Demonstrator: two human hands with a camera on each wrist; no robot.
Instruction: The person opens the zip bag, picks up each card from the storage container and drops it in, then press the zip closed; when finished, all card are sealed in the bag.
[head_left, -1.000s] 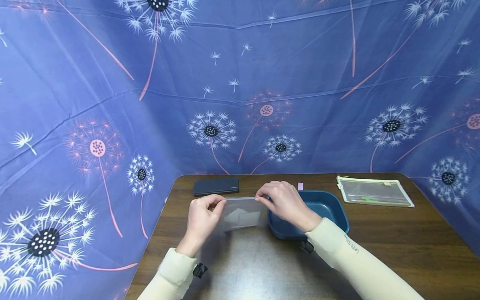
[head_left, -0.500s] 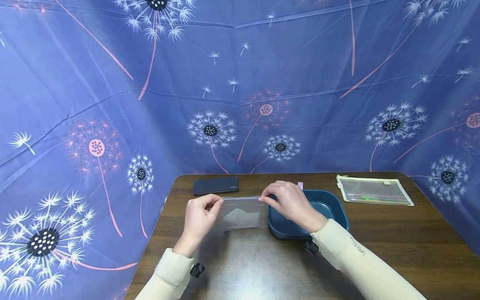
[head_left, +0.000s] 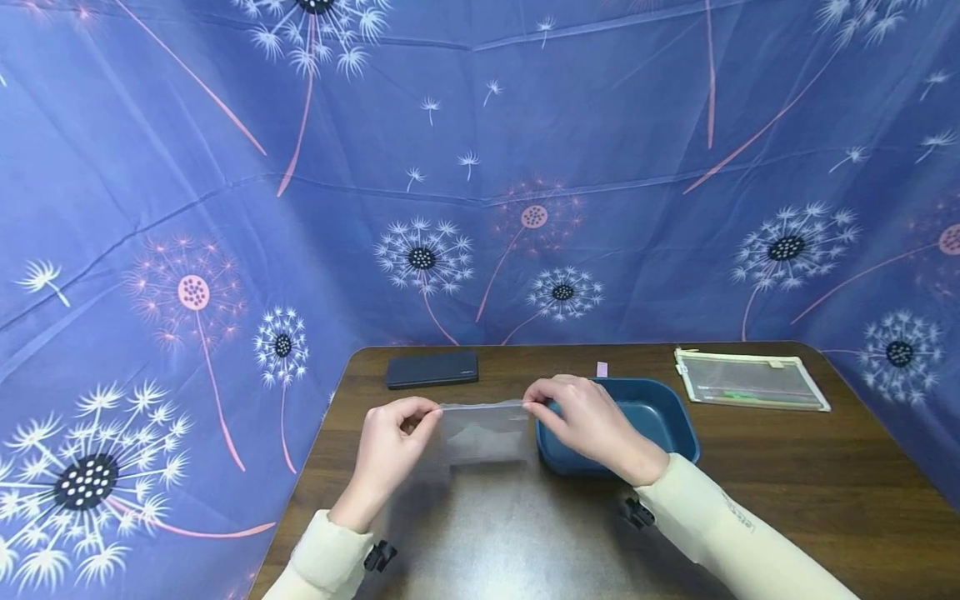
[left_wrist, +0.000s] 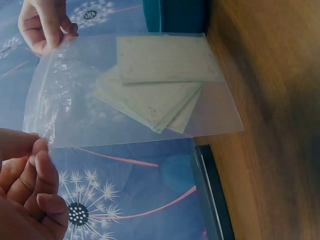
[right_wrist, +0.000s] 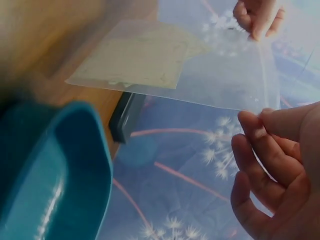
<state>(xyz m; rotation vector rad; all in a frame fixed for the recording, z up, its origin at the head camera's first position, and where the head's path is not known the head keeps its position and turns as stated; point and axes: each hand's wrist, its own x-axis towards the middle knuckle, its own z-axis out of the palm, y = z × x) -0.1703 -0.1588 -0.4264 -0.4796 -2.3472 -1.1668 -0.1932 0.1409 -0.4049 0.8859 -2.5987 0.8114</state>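
Observation:
A clear zip bag [head_left: 486, 429] hangs stretched between both hands above the table. My left hand [head_left: 392, 442] pinches one top corner between thumb and forefinger. At the other top corner, my right hand [head_left: 588, 421] pinches the edge the same way. Inside the bag lie several pale flat rectangular pieces [left_wrist: 170, 59], overlapping at angles near its bottom, as the left wrist view shows. Right behind and under the right hand stands a blue plastic bin [head_left: 671, 425], partly covered by that hand.
A dark flat case [head_left: 432, 371] lies at the table's back left. To the back right is a mesh zip pouch [head_left: 753, 382] with green and pink items in it. A small pink piece [head_left: 602, 369] sits behind the bin. Patterned blue cloth [head_left: 480, 167] hangs around the wooden table [head_left: 787, 500].
Both hands have drifted slightly apart, pulling the bag's top edge wider. The bag now tilts more, so its pieces look flatter in the head view.

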